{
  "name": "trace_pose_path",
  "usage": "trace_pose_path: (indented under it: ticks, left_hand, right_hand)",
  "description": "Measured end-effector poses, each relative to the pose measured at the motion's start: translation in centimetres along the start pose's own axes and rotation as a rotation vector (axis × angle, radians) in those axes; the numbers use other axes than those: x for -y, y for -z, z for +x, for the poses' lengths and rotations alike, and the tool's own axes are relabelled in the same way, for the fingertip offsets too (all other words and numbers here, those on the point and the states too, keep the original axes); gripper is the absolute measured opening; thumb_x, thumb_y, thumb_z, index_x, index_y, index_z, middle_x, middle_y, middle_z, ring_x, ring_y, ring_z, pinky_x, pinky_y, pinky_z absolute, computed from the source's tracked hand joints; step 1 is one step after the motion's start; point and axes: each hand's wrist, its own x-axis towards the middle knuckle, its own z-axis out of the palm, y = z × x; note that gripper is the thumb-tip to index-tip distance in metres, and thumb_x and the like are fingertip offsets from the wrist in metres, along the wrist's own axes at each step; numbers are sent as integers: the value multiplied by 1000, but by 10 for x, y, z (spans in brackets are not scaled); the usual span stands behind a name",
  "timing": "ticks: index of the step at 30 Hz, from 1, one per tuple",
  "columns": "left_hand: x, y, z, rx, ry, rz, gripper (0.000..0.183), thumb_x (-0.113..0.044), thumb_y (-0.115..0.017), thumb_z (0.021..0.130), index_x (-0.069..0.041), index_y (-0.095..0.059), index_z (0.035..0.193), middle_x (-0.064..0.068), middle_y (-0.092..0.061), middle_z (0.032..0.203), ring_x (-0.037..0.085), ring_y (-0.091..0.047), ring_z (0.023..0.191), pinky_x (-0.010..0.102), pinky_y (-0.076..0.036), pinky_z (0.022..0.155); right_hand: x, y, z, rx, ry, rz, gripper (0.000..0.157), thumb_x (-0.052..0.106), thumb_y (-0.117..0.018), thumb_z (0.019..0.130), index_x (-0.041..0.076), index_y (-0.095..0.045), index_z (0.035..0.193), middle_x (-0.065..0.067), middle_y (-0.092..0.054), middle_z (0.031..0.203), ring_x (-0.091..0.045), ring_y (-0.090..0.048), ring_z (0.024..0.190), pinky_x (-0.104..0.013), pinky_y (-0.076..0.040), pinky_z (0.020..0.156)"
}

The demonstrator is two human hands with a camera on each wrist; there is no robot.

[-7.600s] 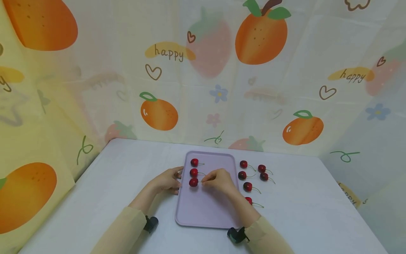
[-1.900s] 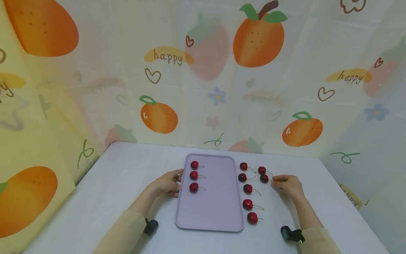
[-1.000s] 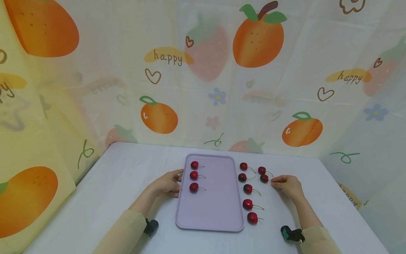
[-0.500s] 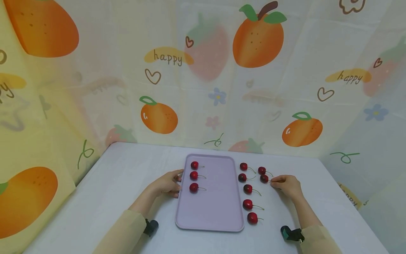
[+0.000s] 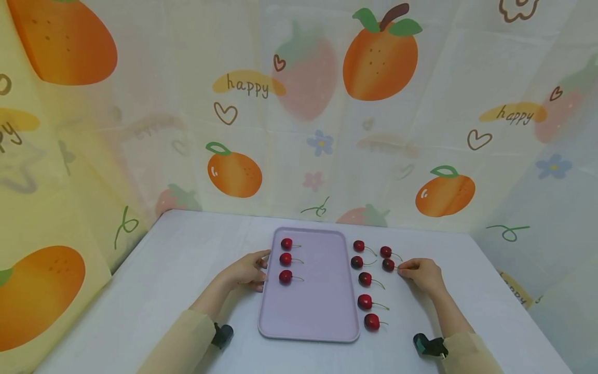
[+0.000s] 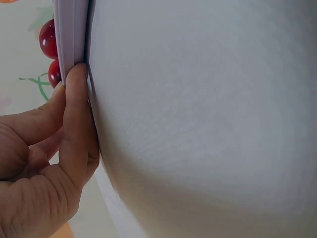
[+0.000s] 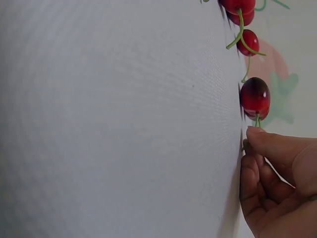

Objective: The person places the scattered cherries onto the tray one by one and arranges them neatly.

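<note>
Three red cherries (image 5: 285, 258) lie in a column along the left part of a pale purple tray (image 5: 310, 317), stems to the right. My left hand (image 5: 246, 270) holds the tray's left edge; in the left wrist view, thumb and fingers (image 6: 77, 114) meet at its rim. To the right of the tray, my right hand (image 5: 424, 274) pinches the stem of a dark red cherry (image 5: 388, 265) between thumb and fingertips. That cherry (image 7: 255, 96) is close over the white tabletop in the right wrist view, with the curled fingers below it.
Another cherry (image 5: 385, 252) lies just behind the pinched one. Between them and the tray, several more cherries (image 5: 365, 302) form a column near the tray's right edge. A fruit-printed cloth (image 5: 317, 171) hangs behind the white table (image 5: 187, 244).
My right hand has gone from the third cherry on the tray to the cherry at the right and now pinches its stem; that cherry has shifted slightly. My left hand stays at the tray.
</note>
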Motion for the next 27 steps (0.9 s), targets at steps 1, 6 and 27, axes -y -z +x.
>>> trace_pose_path:
  ticks: [1, 6, 27]
  left_hand:
    - [0, 0, 0, 3, -5, -3, 77, 10, -62, 86, -6, -30, 154, 15, -48, 117, 16, -54, 74, 25, -60, 61]
    - [2, 0, 1, 18, -28, -16, 78, 11, -62, 85, -3, -30, 154, 16, -47, 118, 16, -53, 75, 26, -61, 60]
    - [2, 1, 1, 25, -34, -18, 78, 12, -62, 84, -3, -29, 154, 17, -47, 117, 15, -53, 74, 24, -60, 59]
  right_hand:
    - [0, 0, 0, -1, 4, -1, 23, 22, -71, 89, 3, -75, 101, -18, -71, 104, -25, -57, 93, -22, -43, 70]
    - [1, 0, -1, -8, 28, 6, 23, 21, -70, 89, 2, -75, 100, -17, -72, 100, -24, -58, 91, -23, -43, 69]
    - [22, 0, -4, 13, 67, 36, 22, 18, -67, 92, 0, -74, 102, -17, -71, 100, -21, -56, 86, -22, -46, 67]
